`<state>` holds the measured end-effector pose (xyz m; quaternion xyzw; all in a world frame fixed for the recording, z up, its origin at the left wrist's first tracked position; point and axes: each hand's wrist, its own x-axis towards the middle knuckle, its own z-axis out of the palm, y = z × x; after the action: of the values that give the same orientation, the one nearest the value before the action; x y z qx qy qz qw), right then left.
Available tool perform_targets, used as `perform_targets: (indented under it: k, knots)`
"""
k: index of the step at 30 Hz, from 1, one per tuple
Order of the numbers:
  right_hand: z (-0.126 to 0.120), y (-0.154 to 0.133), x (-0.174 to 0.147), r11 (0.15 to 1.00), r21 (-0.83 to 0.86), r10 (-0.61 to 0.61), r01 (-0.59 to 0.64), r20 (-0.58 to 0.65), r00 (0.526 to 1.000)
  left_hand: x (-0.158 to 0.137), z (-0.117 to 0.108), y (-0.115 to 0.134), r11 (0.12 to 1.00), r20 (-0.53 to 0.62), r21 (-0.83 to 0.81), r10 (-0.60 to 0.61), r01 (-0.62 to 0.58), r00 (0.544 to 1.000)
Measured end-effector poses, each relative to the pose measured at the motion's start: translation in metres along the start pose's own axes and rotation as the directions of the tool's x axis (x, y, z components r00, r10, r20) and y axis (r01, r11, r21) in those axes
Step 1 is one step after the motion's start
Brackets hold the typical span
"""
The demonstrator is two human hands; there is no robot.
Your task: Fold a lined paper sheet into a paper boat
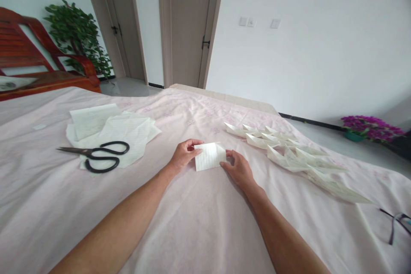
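One folded paper (210,156), lined and pale, sits just below the middle of the frame, between my two hands, so it lies to the right of my left fingers and to the left of my right ones. It is nearly square, looking slightly longer across than up and down, and that longer way runs from hand to hand, tipped a little upward towards the right. Neither hand is nearer, since both touch it. My left hand (184,155) pinches the left edge near its upper corner, thumb on the face and fingers behind, with almost no gap beyond the paper's thickness. My right hand (239,169) has the right edge, thumb at the lower corner and forefinger higher up, loosely curled; how firmly it grips I cannot tell. Under all this spreads a wrinkled pink cloth (192,231). Further out, left of centre, a loose pile of sheets (128,137) lies on my left hand's side, with black-handled scissors (107,150) resting partly over it, blades pointing left. On my right hand's side, several paper boats (279,159) stand close together, slanting down towards the right of the frame. What look like glasses (392,231) are cut off at the lower right edge.
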<state>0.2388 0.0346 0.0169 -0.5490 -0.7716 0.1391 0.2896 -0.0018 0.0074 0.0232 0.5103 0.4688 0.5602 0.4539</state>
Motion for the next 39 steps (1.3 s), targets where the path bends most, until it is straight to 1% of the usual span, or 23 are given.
perform_targets:
  k: [4, 7, 11, 14, 16, 18, 20, 25, 28, 30, 32, 36, 39]
  knots:
    - [0.000, 0.001, 0.000, 0.991, 0.123, 0.049, -0.044, -0.039, 0.998, -0.001, 0.000, 0.001, 1.000, 0.034, -0.006, 0.003, -0.003, 0.999]
    - [-0.001, 0.002, 0.000, 0.981, 0.187, 0.056, -0.044, -0.059, 0.997, -0.002, -0.001, 0.002, 1.000, 0.041, 0.014, 0.008, -0.008, 0.999]
    - [-0.002, 0.003, -0.001, 0.984, 0.173, 0.061, -0.040, -0.114, 0.992, -0.003, 0.000, 0.004, 0.999, 0.013, 0.032, 0.017, -0.017, 1.000]
    - [-0.002, 0.004, -0.001, 0.984, 0.172, 0.067, -0.040, -0.156, 0.986, -0.004, 0.000, 0.006, 0.998, 0.003, 0.010, 0.059, -0.059, 0.998]
    - [-0.002, 0.004, -0.001, 0.978, 0.202, 0.081, -0.045, -0.173, 0.982, -0.003, 0.001, 0.007, 0.996, -0.003, 0.019, 0.082, -0.082, 0.997]
    - [-0.002, 0.005, -0.001, 0.966, 0.253, 0.103, -0.055, -0.182, 0.978, -0.002, 0.000, 0.007, 0.990, -0.009, 0.077, 0.120, -0.119, 0.993]
    - [-0.002, 0.005, -0.002, 0.950, 0.304, 0.127, -0.068, -0.178, 0.976, -0.001, -0.001, 0.006, 0.970, -0.004, 0.169, 0.177, -0.174, 0.984]
    - [-0.005, 0.000, -0.004, 0.903, 0.415, 0.199, -0.109, -0.181, 0.963, 0.000, -0.002, 0.001, 0.877, 0.039, 0.375, 0.309, -0.300, 0.950]
    - [-0.008, -0.006, -0.005, 0.882, 0.459, 0.221, -0.104, -0.209, 0.953, -0.001, 0.001, -0.002, 0.808, 0.085, 0.494, 0.323, -0.321, 0.943]
    - [-0.009, -0.009, -0.005, 0.878, 0.470, 0.223, -0.090, -0.235, 0.946, -0.001, 0.004, -0.004, 0.790, 0.096, 0.531, 0.303, -0.307, 0.948]
    - [-0.009, -0.011, -0.006, 0.886, 0.459, 0.209, -0.069, -0.262, 0.942, -0.002, 0.005, -0.006, 0.826, 0.078, 0.489, 0.281, -0.282, 0.957]
    - [-0.007, -0.010, -0.005, 0.915, 0.404, 0.127, 0.004, -0.295, 0.947, -0.006, 0.008, -0.005, 0.947, 0.030, 0.232, 0.220, -0.221, 0.975]
    - [-0.006, -0.006, -0.004, 0.926, 0.370, 0.038, 0.076, -0.293, 0.955, -0.010, 0.012, 0.002, 0.976, -0.016, 0.064, 0.211, -0.210, 0.977]
